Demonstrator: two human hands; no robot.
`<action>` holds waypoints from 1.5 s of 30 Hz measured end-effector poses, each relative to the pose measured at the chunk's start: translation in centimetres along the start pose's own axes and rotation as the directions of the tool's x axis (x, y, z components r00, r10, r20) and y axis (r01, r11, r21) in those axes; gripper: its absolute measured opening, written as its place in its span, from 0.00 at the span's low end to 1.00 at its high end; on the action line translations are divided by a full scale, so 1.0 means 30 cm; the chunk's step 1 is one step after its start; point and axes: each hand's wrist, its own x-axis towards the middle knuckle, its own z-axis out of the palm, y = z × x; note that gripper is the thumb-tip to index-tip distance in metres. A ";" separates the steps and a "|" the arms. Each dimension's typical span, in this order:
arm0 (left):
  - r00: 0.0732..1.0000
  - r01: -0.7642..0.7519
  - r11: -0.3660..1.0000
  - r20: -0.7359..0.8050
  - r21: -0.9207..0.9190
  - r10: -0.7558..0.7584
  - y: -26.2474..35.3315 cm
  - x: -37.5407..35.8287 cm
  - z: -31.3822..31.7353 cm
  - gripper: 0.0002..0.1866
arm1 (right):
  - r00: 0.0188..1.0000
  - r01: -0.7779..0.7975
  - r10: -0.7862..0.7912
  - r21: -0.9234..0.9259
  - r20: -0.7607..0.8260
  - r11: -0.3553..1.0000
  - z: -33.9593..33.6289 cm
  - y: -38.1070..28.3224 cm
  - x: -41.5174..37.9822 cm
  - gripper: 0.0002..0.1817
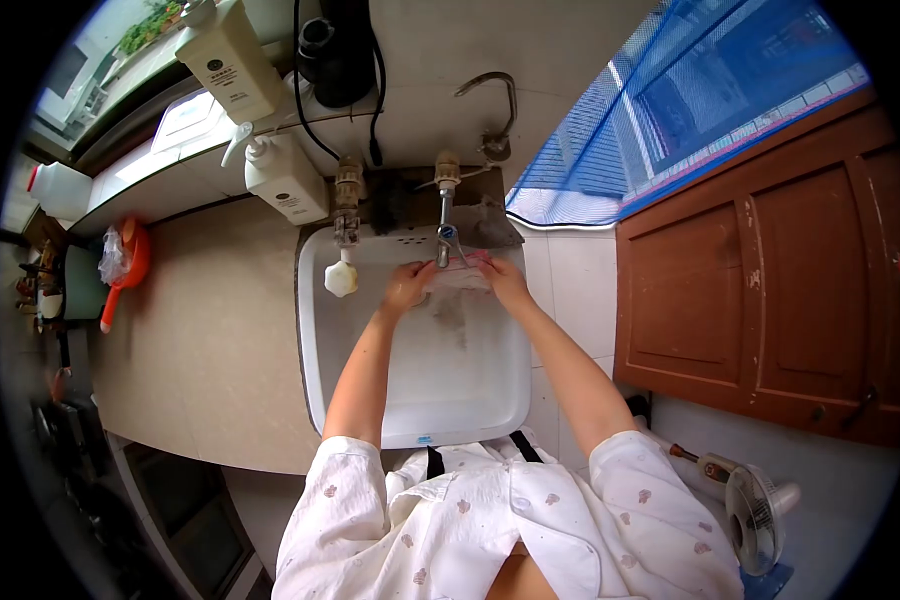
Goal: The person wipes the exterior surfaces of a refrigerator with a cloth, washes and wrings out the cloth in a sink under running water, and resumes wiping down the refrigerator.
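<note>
A pale cloth with pink edging (457,277) is stretched between my two hands under the metal tap (447,240), at the far end of the white sink (420,400). My left hand (407,285) is closed on the cloth's left end. On the other side, my right hand (503,278) pinches its right end near the pink part. Both forearms reach over the basin. Parts of my fingers are hidden behind the cloth and the tap.
Left of the tap is a second tap with a white knob (341,279). Two pump bottles, one beige (288,180), stand by the counter (210,330), which holds an orange-red ladle-like scoop (135,260). A brown wooden door (770,270) and a small fan (753,520) are at right.
</note>
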 end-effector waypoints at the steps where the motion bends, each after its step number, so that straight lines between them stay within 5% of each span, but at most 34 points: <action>1: 1.000 -0.029 0.999 0.002 0.030 0.029 -0.011 -0.001 -0.002 0.18 | 1.000 0.023 -0.024 0.057 0.004 0.998 0.003 -0.007 -0.004 0.12; 5: 0.974 -0.189 0.973 -0.103 0.132 0.203 -0.050 -0.009 -0.007 0.13 | 0.995 0.103 -0.099 0.162 -0.035 0.981 0.053 -0.039 -0.013 0.11; 9: 0.930 -0.243 0.962 -0.312 -0.121 0.196 -0.031 -0.079 -0.037 0.14 | 0.994 0.036 -0.081 0.453 0.079 0.891 0.143 -0.081 -0.002 0.11; 11: 0.913 -0.225 0.961 -0.378 -0.157 0.152 -0.037 -0.113 -0.058 0.13 | 0.956 -0.196 0.112 0.310 0.270 0.930 0.188 -0.082 0.022 0.10; 12: 0.924 -0.135 0.985 -0.373 -0.110 0.086 -0.051 -0.125 -0.068 0.13 | 0.955 -0.197 0.108 0.317 0.278 0.928 0.207 -0.081 0.034 0.10; 14: 0.927 -0.041 0.998 -0.374 -0.055 0.018 -0.078 -0.140 -0.073 0.13 | 0.940 -0.140 0.140 -0.022 0.310 0.990 0.227 -0.113 0.047 0.09; 16: 0.884 -0.142 0.986 -0.460 -0.091 0.085 -0.089 -0.145 -0.056 0.13 | 0.956 -0.166 0.128 0.128 0.263 0.978 0.307 -0.009 0.110 0.09; 17: 0.884 -0.141 0.986 -0.460 -0.087 0.086 -0.061 -0.154 -0.053 0.13 | 0.970 -0.183 0.128 0.271 0.209 0.945 0.325 -0.006 0.118 0.10; 19: 0.895 0.033 0.959 -0.419 -0.280 -0.153 -0.010 -0.164 -0.042 0.12 | 0.974 -0.214 0.161 0.427 0.159 0.878 0.307 -0.047 0.084 0.10; 21: 0.917 -0.068 0.964 -0.397 -0.258 -0.041 -0.052 -0.112 -0.002 0.11 | 0.973 -0.229 0.204 0.569 0.109 0.790 0.292 -0.075 0.046 0.11; 23: 0.927 -0.170 0.954 -0.368 -0.246 0.070 -0.095 -0.056 0.067 0.09 | 0.946 -0.323 0.182 0.743 0.268 0.586 0.281 -0.071 0.027 0.11; 25: 0.953 -0.295 0.920 -0.148 -0.258 0.264 -0.091 -0.022 0.142 0.10 | 0.962 -0.264 0.231 0.694 0.143 0.670 0.263 -0.067 0.014 0.10; 26: 0.953 -0.296 0.918 -0.143 -0.263 0.266 -0.080 -0.022 0.158 0.10 | 0.965 -0.215 0.262 0.632 0.020 0.744 0.250 -0.065 0.012 0.10; 29: 0.956 -0.267 0.854 -0.013 -0.447 0.293 -0.084 -0.017 0.187 0.11 | 0.956 -0.239 0.294 0.521 -0.024 0.819 0.193 -0.053 0.018 0.10; 32: 0.969 -0.207 0.871 0.032 -0.446 0.246 -0.111 0.006 0.141 0.15 | 0.950 -0.278 0.312 0.465 0.005 0.841 0.144 -0.072 0.001 0.10; 34: 0.981 -0.072 0.909 -0.193 -0.411 -0.010 -0.133 0.040 0.127 0.13 | 0.948 -0.308 0.308 0.440 0.074 0.844 0.126 -0.070 0.001 0.10; 36: 0.963 -0.051 0.961 -0.268 -0.270 -0.024 -0.162 0.077 0.146 0.13 | 0.935 -0.347 0.139 0.769 0.325 0.537 0.127 -0.040 0.012 0.07; 37: 0.936 -0.022 0.992 -0.351 -0.126 -0.024 -0.163 0.089 0.150 0.13 | 0.936 -0.347 0.142 0.770 0.323 0.535 0.129 -0.054 0.008 0.07; 38: 0.937 -0.020 0.992 -0.348 -0.125 -0.025 -0.165 0.098 0.146 0.13 | 0.939 -0.342 0.174 0.859 0.297 0.381 0.141 -0.071 0.001 0.07; 39: 0.949 0.172 0.925 -0.196 -0.339 -0.248 -0.168 0.108 0.139 0.14 | 0.938 -0.320 0.207 0.922 0.277 0.216 0.146 -0.088 -0.003 0.08; 40: 0.903 0.371 0.780 0.001 -0.504 -0.429 -0.160 0.108 0.131 0.15 | 0.938 -0.321 0.208 0.923 0.278 0.214 0.148 -0.061 0.007 0.08; 43: 0.937 0.291 0.805 -0.016 -0.517 -0.349 -0.106 0.068 0.121 0.09 | 0.930 -0.336 0.221 0.924 0.295 0.183 0.147 0.011 0.024 0.17; 45: 0.962 0.190 0.860 -0.086 -0.473 -0.260 -0.123 0.077 0.122 0.09 | 0.826 -0.430 0.527 0.828 0.200 0.360 0.143 -0.021 0.004 0.15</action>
